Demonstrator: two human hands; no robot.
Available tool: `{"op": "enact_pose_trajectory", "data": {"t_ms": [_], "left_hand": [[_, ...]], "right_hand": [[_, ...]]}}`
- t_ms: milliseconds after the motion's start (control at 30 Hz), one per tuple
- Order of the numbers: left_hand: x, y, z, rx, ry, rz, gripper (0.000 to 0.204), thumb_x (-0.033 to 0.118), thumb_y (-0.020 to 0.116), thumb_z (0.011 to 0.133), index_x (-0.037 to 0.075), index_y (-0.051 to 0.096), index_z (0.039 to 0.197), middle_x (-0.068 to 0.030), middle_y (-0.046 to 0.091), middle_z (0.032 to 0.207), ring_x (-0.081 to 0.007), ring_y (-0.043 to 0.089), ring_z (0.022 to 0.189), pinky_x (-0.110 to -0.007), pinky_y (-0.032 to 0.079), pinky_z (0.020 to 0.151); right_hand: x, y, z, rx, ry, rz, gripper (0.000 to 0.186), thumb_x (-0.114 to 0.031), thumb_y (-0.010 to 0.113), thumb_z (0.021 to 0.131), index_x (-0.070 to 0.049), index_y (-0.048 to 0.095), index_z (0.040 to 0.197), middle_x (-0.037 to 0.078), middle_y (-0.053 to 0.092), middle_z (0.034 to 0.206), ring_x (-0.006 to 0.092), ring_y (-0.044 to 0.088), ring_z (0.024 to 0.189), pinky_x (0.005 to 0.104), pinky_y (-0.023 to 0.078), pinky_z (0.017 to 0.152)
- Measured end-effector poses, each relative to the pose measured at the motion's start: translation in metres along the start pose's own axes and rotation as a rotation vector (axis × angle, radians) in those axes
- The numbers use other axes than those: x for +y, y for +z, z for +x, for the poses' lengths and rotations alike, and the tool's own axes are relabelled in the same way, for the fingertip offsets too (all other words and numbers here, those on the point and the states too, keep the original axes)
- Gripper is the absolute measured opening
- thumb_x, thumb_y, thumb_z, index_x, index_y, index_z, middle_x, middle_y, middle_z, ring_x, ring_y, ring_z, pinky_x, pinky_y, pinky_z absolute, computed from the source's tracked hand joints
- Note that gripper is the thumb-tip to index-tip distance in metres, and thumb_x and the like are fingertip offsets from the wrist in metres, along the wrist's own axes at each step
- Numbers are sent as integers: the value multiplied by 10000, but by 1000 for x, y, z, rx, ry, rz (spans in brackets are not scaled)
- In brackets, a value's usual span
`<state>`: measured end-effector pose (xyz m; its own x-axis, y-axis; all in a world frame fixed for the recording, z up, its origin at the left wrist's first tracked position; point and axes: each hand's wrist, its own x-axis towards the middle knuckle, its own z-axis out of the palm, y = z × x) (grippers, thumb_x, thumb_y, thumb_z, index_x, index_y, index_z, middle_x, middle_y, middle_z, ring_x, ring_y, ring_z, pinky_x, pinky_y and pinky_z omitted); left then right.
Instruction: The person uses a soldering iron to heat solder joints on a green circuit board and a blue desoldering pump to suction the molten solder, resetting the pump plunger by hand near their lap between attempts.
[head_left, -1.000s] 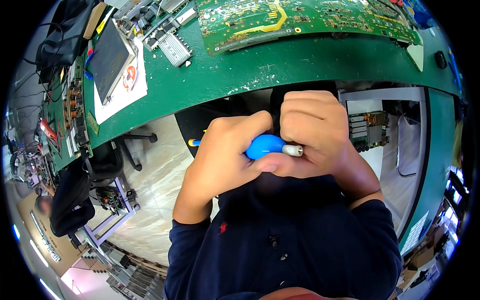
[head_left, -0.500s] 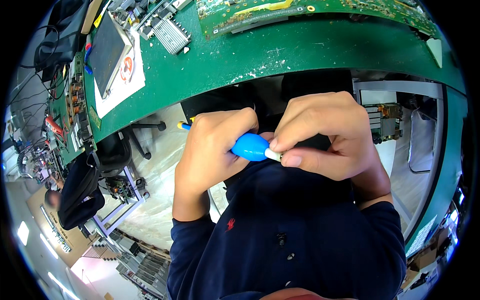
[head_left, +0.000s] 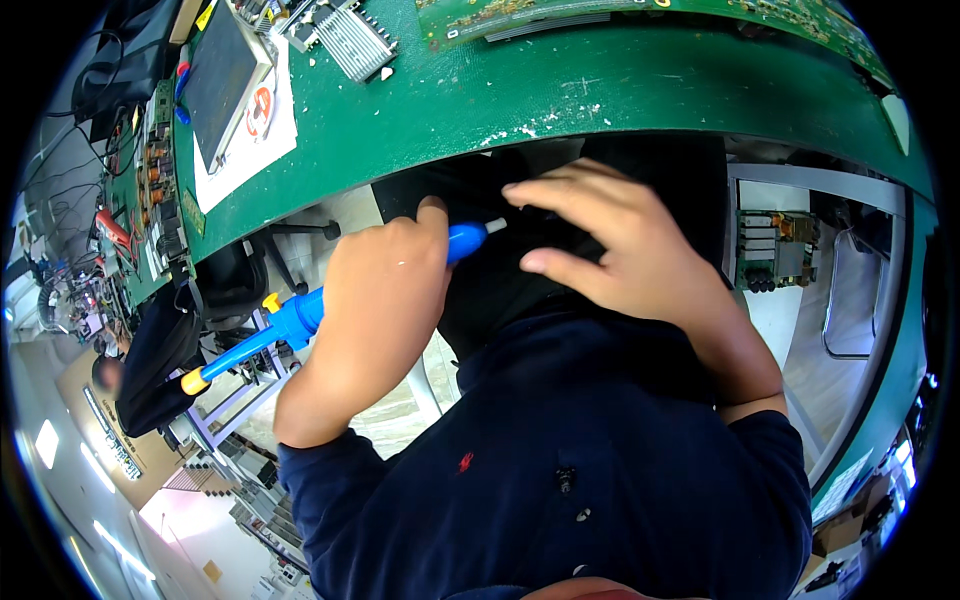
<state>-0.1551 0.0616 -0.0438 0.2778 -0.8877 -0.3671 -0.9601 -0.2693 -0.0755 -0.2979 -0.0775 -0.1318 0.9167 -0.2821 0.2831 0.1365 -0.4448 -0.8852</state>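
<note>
My left hand (head_left: 382, 300) is closed around a blue desoldering pump (head_left: 298, 318). The pump's rounded front and whitish nozzle (head_left: 496, 226) stick out on the right of the fist. Its blue plunger rod, with a yellow end cap (head_left: 195, 382), reaches out to the lower left past my wrist, and a yellow button sits on the barrel. My fist hides the middle of the barrel. Just right of the nozzle, my right hand (head_left: 635, 245) is open, thumb and fingers apart, not touching the pump. Both hands are above my lap, in front of the bench edge.
Beyond my hands runs a green workbench (head_left: 480, 110). A large green circuit board (head_left: 560, 20) lies at its far side, with a finned heat sink (head_left: 352, 42) to the left. A dark flat panel (head_left: 225, 85) rests on white paper (head_left: 285, 120). Another board (head_left: 778, 248) sits low at the right.
My right hand has let go of the nozzle and opened. My left hand has moved left with the pump, and the long plunger rod now shows on its left.
</note>
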Motion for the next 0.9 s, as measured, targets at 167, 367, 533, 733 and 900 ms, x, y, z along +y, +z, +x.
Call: {"op": "enact_pose_trajectory", "data": {"t_ms": [167, 367, 533, 733, 900], "left_hand": [[4, 7, 3, -50, 123, 233, 218, 5, 628, 726, 13, 559, 932, -106, 608, 693, -250, 651, 638, -342, 485, 549], [12, -7, 9, 169, 231, 243, 198, 44, 631, 698, 76, 527, 864, -56, 512, 721, -210, 568, 710, -319, 422, 646], [14, 4, 10, 282, 316, 234, 192, 75, 621, 705, 73, 536, 878, -50, 493, 735, -199, 535, 717, -321, 402, 654], [12, 4, 13, 370, 358, 258, 300, 95, 630, 688, 42, 579, 979, -62, 564, 843, -218, 581, 828, -336, 447, 758], [27, 13, 1, 753, 648, -217, 198, 112, 717, 689, 47, 665, 869, -92, 664, 948, -257, 638, 854, -349, 507, 746]], "right_hand": [[14, 30, 3, -163, -43, -158, 191, -175, 731, 790, -37, 646, 894, 110, 644, 777, 295, 622, 809, 408, 520, 728], [43, 37, 2, -31, -61, -207, 211, -183, 741, 769, -40, 650, 895, 119, 659, 794, 303, 647, 815, 423, 524, 702], [45, 45, 5, -11, -74, -243, 311, -172, 751, 740, -35, 614, 983, 152, 650, 779, 345, 652, 762, 448, 516, 689], [52, 46, 9, -45, 17, -172, 239, -113, 706, 744, -37, 591, 939, 172, 644, 780, 366, 645, 785, 462, 510, 687], [55, 44, 6, 33, 47, -123, 221, -65, 697, 755, -55, 582, 943, 150, 638, 743, 362, 644, 731, 446, 500, 648]]}}
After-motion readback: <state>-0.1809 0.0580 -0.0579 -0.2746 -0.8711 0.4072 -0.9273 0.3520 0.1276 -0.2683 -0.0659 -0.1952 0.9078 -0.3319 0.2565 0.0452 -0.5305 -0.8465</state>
